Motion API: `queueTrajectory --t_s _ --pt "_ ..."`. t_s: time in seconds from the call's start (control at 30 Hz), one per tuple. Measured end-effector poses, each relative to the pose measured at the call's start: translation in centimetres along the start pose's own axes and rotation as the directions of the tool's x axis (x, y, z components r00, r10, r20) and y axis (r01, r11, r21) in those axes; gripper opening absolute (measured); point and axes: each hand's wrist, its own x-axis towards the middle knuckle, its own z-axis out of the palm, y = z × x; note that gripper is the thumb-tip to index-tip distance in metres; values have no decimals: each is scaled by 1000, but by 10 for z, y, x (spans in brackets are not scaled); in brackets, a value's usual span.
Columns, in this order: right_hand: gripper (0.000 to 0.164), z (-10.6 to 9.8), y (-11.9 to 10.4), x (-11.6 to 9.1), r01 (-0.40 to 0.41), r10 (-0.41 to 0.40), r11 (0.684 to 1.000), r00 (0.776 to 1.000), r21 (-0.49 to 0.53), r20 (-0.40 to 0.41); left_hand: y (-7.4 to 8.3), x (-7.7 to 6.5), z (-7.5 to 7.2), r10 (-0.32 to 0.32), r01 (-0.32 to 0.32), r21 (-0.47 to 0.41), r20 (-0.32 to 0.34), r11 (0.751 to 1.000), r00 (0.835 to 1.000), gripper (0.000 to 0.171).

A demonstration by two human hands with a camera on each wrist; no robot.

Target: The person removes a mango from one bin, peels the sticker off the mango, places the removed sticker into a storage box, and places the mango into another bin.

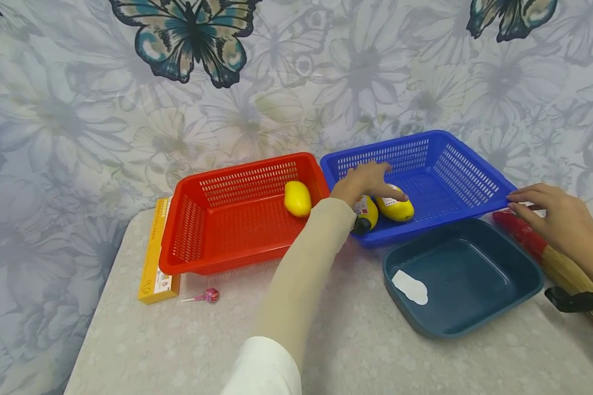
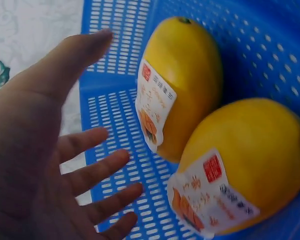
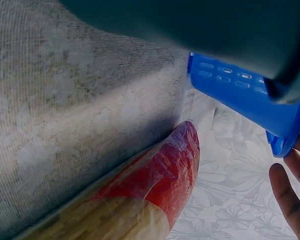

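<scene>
My left hand [image 1: 367, 181] is spread over the left end of the blue basket [image 1: 437, 211], its thumb and fingers apart and nothing between them. Two yellow mangoes with white printed labels lie just past it; the nearer mango [image 2: 245, 160] touches the farther mango [image 2: 190, 75]. At the basket's right front corner, my right hand [image 1: 558, 214] touches the rim with its fingertips. In the right wrist view the thumb of that hand [image 3: 296, 192] stands off from the rim. Another yellow mango [image 1: 297, 199], with no label showing, sits in the red basket [image 1: 237, 263].
A dark teal tray [image 1: 474, 280] with a white paper piece [image 1: 410, 287] stands before the blue basket. Beside it lies a red and tan plastic-wrapped package [image 3: 155, 185]. A yellow box [image 1: 154, 258] and a lollipop [image 1: 210, 295] are at left. The patterned wall rises behind the baskets.
</scene>
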Motion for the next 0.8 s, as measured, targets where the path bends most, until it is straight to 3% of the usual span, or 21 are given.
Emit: queueTrajectory --t_s 0.27,0.5,0.8 --pt "20 0 3 2 37 -37 999 997 8 -62 1 2 5 7 5 -90 129 996 992 99" --pt "20 3 4 1 35 -33 999 996 29 -81 -2 5 7 -87 98 -42 201 994 976 102" --pt "20 7 5 -3 31 -26 998 995 58 -91 -8 16 15 -9 25 -61 246 998 969 99"
